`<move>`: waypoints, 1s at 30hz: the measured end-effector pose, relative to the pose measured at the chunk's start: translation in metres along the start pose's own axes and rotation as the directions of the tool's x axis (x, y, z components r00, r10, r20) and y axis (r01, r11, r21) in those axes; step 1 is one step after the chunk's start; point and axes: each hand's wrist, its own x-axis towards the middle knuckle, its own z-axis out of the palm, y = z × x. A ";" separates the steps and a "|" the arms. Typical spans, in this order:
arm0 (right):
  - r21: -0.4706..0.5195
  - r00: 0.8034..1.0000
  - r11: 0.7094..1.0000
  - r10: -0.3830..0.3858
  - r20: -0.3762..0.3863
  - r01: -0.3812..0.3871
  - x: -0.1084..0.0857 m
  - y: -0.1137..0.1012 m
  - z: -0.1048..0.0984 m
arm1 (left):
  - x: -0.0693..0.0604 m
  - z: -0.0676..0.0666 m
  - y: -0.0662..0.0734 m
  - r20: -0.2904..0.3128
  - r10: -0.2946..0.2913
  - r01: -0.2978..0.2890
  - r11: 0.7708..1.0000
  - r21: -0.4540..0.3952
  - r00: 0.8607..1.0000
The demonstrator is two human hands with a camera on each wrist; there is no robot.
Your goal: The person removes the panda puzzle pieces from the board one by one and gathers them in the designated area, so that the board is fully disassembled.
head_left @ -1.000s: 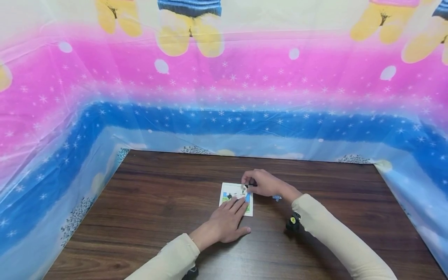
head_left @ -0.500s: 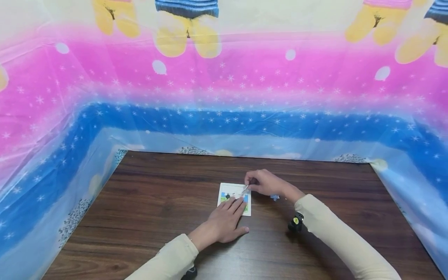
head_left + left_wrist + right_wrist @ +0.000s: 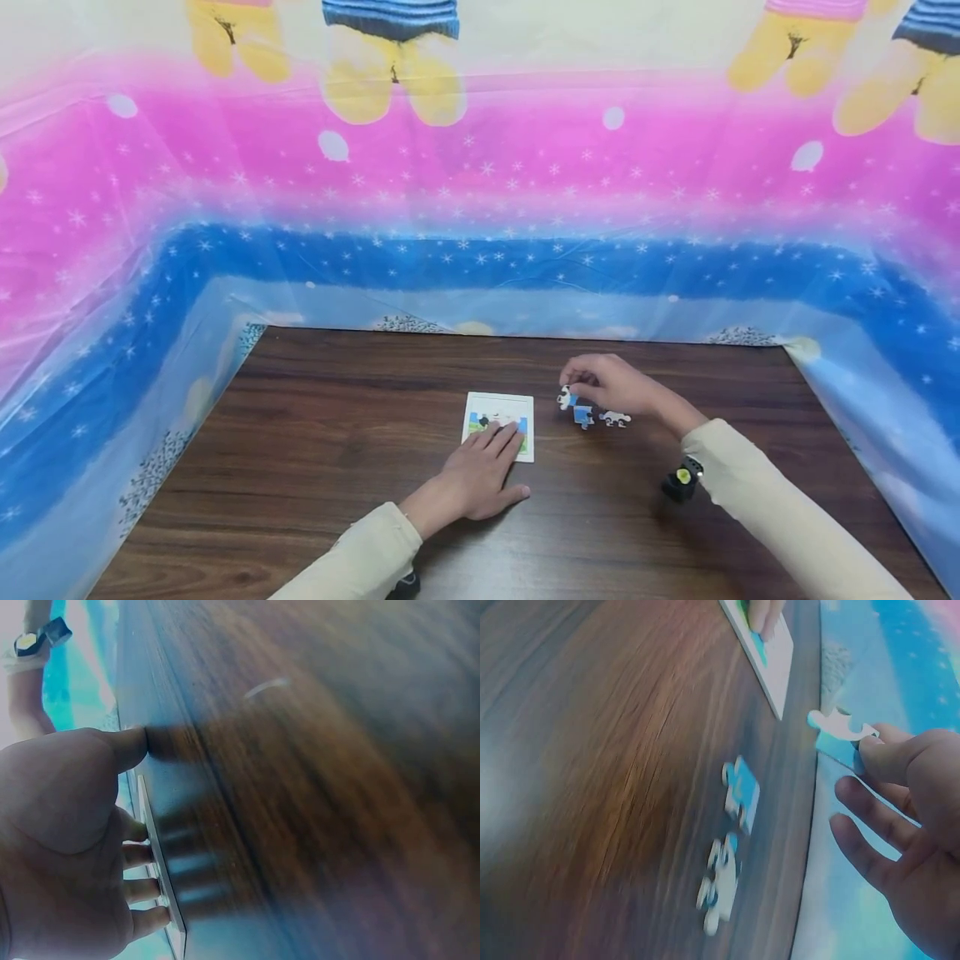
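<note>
In the head view my left hand [image 3: 480, 477] rests flat on the lower part of a white-framed jigsaw board [image 3: 474, 400], fingers straight and covering some of its picture. The left wrist view shows those fingertips on the board's edge and the thumb [image 3: 132, 748] out beside it. My right hand [image 3: 611, 383] is to the right of the board. Between thumb and fingers it pinches a white-and-blue puzzle piece [image 3: 838, 741], raised above the table. Two loose pieces lie below that hand: a mostly blue puzzle piece [image 3: 582, 416] and a whitish puzzle piece [image 3: 617, 418].
All this is on a dark wood-grain table [image 3: 337, 417]. A printed pink and blue cloth [image 3: 450, 258] hangs along its back and sides. The right wrist view shows the two loose pieces lying close together, apart from the board.
My right hand has lifted the puzzle piece away from the board's upper right and carried it rightwards. Both loose pieces now show beneath it. The left hand stays on the board.
</note>
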 end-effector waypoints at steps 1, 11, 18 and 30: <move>-0.004 1.000 1.000 0.011 -0.006 -0.011 -0.005 0.002 -0.003 | 0.000 0.000 0.000 0.001 -0.001 0.001 1.000 0.000 1.000; -0.024 0.989 0.993 0.112 -0.095 -0.114 -0.050 0.030 -0.022 | -0.001 0.008 -0.002 -0.063 0.000 -0.003 0.999 -0.048 0.998; -0.005 0.967 0.975 0.219 -0.127 -0.222 -0.075 0.048 -0.029 | 0.000 0.014 -0.003 -0.092 -0.017 0.012 0.999 -0.053 0.996; -0.026 0.951 0.959 0.277 -0.136 -0.283 -0.096 0.076 -0.021 | -0.006 -0.001 0.007 -0.004 -0.034 0.034 0.999 -0.003 0.999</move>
